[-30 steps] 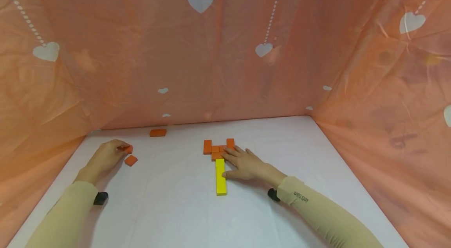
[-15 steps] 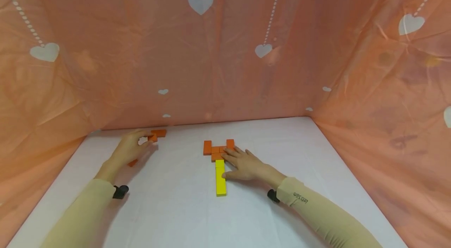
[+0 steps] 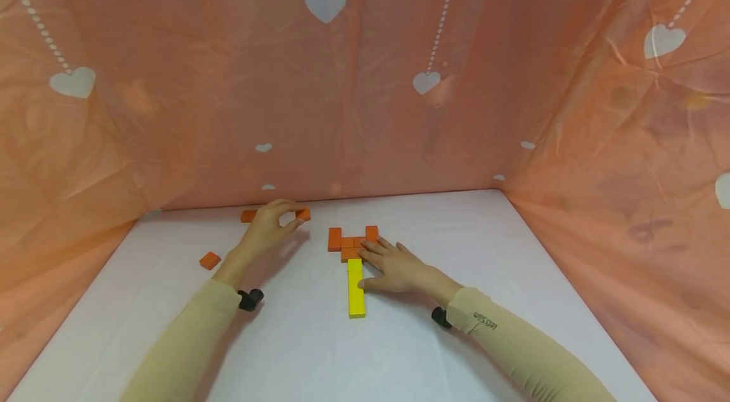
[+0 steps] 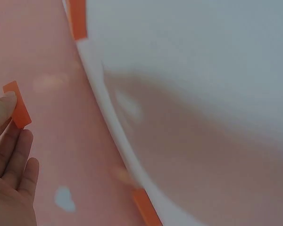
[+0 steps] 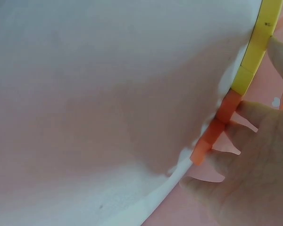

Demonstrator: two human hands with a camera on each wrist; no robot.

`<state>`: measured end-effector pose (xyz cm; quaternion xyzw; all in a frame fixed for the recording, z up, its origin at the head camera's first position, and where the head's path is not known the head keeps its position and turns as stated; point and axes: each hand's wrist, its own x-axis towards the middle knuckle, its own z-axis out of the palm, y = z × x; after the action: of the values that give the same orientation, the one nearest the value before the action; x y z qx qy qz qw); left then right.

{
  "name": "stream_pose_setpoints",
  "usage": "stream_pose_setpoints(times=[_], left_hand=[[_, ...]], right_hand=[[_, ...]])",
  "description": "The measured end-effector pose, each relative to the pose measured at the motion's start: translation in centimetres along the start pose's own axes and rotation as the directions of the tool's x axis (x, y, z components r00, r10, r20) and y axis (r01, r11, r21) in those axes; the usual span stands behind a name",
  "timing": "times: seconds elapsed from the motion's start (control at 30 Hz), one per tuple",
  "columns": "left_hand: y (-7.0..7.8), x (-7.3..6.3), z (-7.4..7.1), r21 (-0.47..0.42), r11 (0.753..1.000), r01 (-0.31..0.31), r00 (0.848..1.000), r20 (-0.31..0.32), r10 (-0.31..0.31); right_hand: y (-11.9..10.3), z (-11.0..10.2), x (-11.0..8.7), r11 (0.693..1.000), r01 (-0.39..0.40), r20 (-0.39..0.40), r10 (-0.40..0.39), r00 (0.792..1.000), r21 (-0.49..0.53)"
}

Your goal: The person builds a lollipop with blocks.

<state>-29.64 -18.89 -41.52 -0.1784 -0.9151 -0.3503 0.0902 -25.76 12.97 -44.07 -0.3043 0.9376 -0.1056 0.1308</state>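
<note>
My left hand (image 3: 265,232) pinches a small orange block (image 3: 303,215) between thumb and fingers, left of the arrangement; the left wrist view shows the block (image 4: 17,104) held at the fingertips. On the white table lies a pattern of orange blocks (image 3: 335,239) with a yellow strip (image 3: 356,294) running down from it toward me. My right hand (image 3: 399,267) rests with spread fingers over the pattern's right side, thumb against the yellow strip. In the right wrist view, the fingertips touch the orange blocks (image 5: 228,106) and the thumb meets the yellow strip (image 5: 259,44).
An orange block (image 3: 248,216) lies near the back edge, partly behind the left hand. Another orange block (image 3: 210,260) sits further left. A peach curtain (image 3: 365,104) with white hearts encloses the table's (image 3: 285,345) back and sides.
My left hand has picked up an orange block from the left and carried it rightward, past the block at the back edge. The right hand has stayed in place.
</note>
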Motion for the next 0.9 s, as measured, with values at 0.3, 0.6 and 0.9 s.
stream_pose_setpoints(times=[0.3, 0.6, 0.9], left_hand=[[2.3, 2.4, 4.3, 0.001, 0.993, -0.117, 0.993, 0.015, 0.117], [3.2, 3.9, 7.0, 0.009, 0.999, -0.047, 0.985, 0.168, 0.045], [3.0, 4.9, 7.7, 0.061, 0.996, -0.068, 0.968, 0.247, 0.051]], right_hand=[[0.1, -0.1, 0.0, 1.0, 0.01, -0.007, -0.01, 1.0, -0.001], [0.0, -0.3, 0.0, 1.0, -0.004, 0.011, 0.004, 1.0, -0.005], [0.1, -0.2, 0.1, 1.0, 0.005, 0.001, -0.005, 1.0, -0.01]])
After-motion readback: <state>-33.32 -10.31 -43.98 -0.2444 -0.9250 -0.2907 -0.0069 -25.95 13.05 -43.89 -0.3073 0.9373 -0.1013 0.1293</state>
